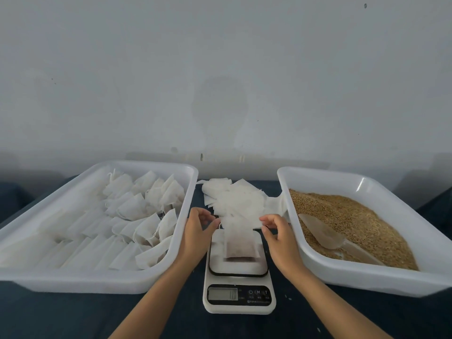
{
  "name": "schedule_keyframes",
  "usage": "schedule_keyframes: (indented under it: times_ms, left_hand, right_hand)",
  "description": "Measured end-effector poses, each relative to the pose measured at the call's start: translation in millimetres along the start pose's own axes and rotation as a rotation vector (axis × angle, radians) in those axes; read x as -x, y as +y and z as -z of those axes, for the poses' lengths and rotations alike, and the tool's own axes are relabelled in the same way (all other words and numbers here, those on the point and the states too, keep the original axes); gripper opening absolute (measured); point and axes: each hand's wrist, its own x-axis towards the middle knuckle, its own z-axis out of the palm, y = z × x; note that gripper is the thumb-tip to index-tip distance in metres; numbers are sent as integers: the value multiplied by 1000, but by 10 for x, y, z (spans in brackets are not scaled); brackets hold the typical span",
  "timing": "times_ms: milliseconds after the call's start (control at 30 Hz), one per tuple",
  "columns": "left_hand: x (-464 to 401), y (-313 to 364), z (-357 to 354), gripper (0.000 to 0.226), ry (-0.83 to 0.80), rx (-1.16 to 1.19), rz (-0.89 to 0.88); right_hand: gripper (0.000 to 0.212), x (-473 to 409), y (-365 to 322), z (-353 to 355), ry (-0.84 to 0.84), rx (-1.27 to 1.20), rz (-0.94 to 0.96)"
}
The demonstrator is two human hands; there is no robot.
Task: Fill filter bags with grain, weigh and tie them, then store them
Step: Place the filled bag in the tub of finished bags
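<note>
A filter bag point(241, 245), part filled with brown grain, lies on the platform of a white kitchen scale point(238, 270). My left hand point(197, 231) is at the bag's top left corner, its curled fingertips pinching the thin drawstring there. At the top right corner, my right hand point(277, 233) pinches the bag's edge with thumb and fingers. The scale's display is lit, but the reading is too small to tell. Behind the scale lies a loose pile of empty filter bags point(234, 199).
A white tray point(73, 280) on the left holds several filled, tied bags in rows. On the right, a white tray point(367, 277) holds grain point(354, 216) and a clear plastic scoop point(327, 236). Everything stands on a dark tabletop against a pale wall.
</note>
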Motion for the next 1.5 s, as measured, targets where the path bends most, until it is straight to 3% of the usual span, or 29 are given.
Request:
schedule_keyframes:
  times_ms: [467, 633, 767, 933, 1067, 1267, 1400, 1500]
  left_hand:
    - [-2, -61, -12, 14, -51, 33, 70]
    - [-14, -57, 2, 16, -164, -179, 40]
    - [-49, -13, -65, 51, -372, -406, 45]
    - [-66, 58, -189, 76, -419, -439, 90]
    - [-68, 94, -216, 76, -330, -402, 125]
    - [-209, 406, -105, 28, -101, -334, 85]
    - [-504, 558, 207, 27, 18, -356, 62]
    - [-803, 501, 560, 25, 107, -336, 113]
  right_hand:
    - [16, -33, 24, -31, 16, -78, -18]
    - [13, -77, 33, -61, -4, -68, -68]
    - [18, -136, 5, -116, -120, -21, -160]
    - [27, -173, -46, -209, -144, -4, -187]
    - [30, -219, -162, -228, -98, -119, -100]
    - [26, -472, -566, -282, -45, -266, 51]
    - [24, -677, -877, -487, -38, -339, 102]
    - [30, -718, -1017, -708, -138, -303, 115]
